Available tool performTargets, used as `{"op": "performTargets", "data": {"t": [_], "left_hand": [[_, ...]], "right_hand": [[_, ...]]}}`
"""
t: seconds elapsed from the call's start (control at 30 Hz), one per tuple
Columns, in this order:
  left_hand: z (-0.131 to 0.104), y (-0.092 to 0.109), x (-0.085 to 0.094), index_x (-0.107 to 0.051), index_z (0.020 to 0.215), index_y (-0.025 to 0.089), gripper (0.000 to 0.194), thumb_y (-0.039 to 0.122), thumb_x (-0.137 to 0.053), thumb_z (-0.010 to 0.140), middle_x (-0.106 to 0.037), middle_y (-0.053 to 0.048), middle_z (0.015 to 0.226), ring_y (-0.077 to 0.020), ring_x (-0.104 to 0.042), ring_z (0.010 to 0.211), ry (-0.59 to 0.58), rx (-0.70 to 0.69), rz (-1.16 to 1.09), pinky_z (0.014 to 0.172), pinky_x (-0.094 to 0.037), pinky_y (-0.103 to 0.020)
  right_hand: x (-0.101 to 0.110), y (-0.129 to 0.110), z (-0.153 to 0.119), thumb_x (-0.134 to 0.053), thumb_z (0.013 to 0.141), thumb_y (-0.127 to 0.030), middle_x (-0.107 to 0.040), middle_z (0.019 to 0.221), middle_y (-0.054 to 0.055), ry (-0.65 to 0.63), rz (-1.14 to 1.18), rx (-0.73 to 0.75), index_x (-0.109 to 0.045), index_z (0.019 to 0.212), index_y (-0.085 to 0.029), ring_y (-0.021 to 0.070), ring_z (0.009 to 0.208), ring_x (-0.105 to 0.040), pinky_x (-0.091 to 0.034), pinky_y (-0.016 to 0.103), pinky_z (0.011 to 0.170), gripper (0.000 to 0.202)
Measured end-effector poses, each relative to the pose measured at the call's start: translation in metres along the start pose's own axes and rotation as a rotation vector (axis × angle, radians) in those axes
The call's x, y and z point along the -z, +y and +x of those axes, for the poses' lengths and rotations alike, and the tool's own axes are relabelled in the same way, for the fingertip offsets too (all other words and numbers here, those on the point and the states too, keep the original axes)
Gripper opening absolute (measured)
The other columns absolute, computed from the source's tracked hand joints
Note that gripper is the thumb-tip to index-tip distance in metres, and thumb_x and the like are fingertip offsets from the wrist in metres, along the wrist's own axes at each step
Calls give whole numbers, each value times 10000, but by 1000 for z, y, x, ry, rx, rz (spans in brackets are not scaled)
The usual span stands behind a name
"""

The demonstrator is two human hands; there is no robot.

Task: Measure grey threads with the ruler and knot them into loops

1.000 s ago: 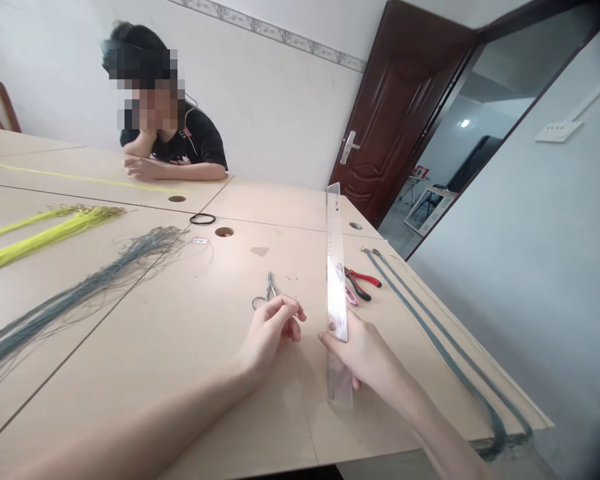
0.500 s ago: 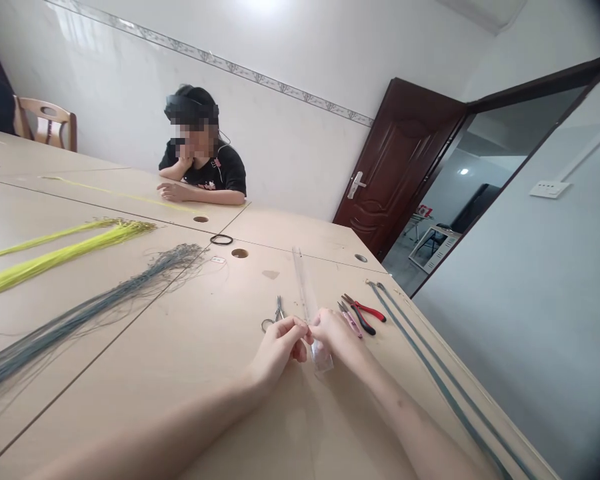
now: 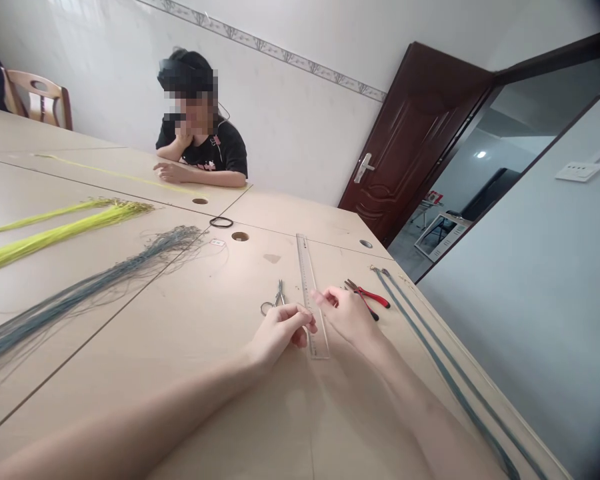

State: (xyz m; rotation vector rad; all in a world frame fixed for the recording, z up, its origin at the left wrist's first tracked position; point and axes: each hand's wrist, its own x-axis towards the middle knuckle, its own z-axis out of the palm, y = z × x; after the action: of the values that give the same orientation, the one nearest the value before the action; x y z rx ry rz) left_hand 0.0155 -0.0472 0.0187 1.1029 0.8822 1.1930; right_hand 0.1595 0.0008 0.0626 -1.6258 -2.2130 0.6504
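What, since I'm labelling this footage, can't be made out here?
All in the head view:
Scissors: lower part hidden behind the left hand.
Ruler: markings too small to read.
Grey-blue strands: cut off by the left picture edge.
Left hand's pinch: contents too small.

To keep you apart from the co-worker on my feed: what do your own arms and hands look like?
The left hand and right hand are ungloved, with no ring on the parts that show. The left forearm and right forearm are bare, with no sleeve, watch, bracelet or cable in view.
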Motion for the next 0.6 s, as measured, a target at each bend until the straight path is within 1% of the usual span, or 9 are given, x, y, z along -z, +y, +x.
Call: {"op": "performTargets", "data": {"t": [0.03,0.1,0.17,0.23,0.33,0.4,0.53,0.6], "left_hand": [[0,0,0,-558,677,137,233,318,-504,814,-579,-31,708,-94,-468,544,-17,4,29,540,-347,-220],[-1,1,-2,-564,670,139,228,303,-501,814,-586,-30,682,-98,-474,537,-54,6,93,533,-350,-220],[-3,4,-3,-571,658,144,213,280,-505,807,-591,-24,659,-107,-485,537,-94,8,167,533,-361,-225],[-5,7,-5,-591,657,149,179,244,-519,791,-597,-20,647,-120,-498,556,-124,10,247,539,-367,-231],[-6,10,-5,-615,663,155,141,207,-539,770,-608,-17,662,-138,-521,609,-130,14,345,558,-365,-236],[-7,10,-6,-614,662,157,137,203,-541,768,-621,-24,686,-150,-539,639,-136,33,378,569,-372,-240],[-8,11,-7,-596,670,163,149,218,-521,785,-612,-20,667,-144,-525,617,-140,48,424,550,-374,-239],[-9,13,-7,-591,675,164,159,230,-519,800,-606,-18,664,-134,-513,604,-132,35,398,538,-373,-232]], "right_hand": [[2,1,-4,-349,943,-518,-595,749,42,-57,95,59,-563,845,-150,176,739,-599,-506,295,623,437],[3,5,-12,-296,960,-488,-583,712,21,-184,283,160,-543,864,-162,155,679,-597,-496,228,506,420],[3,10,-19,-315,961,-448,-571,735,15,-277,438,220,-528,891,-159,146,691,-597,-509,205,476,365],[4,16,-22,-378,948,-420,-564,768,21,-326,548,243,-537,883,-148,145,715,-592,-538,210,497,322],[7,23,-24,-468,925,-372,-575,809,28,-355,650,244,-577,867,-139,137,732,-593,-571,224,545,265],[10,24,-26,-493,921,-339,-580,818,24,-355,690,234,-593,867,-142,132,746,-600,-588,230,581,227],[15,22,-30,-532,907,-264,-578,797,4,-373,736,213,-608,873,-154,122,756,-611,-606,236,628,138],[16,23,-32,-535,906,-235,-584,803,3,-365,754,217,-613,893,-159,122,770,-619,-613,234,632,109]]}}
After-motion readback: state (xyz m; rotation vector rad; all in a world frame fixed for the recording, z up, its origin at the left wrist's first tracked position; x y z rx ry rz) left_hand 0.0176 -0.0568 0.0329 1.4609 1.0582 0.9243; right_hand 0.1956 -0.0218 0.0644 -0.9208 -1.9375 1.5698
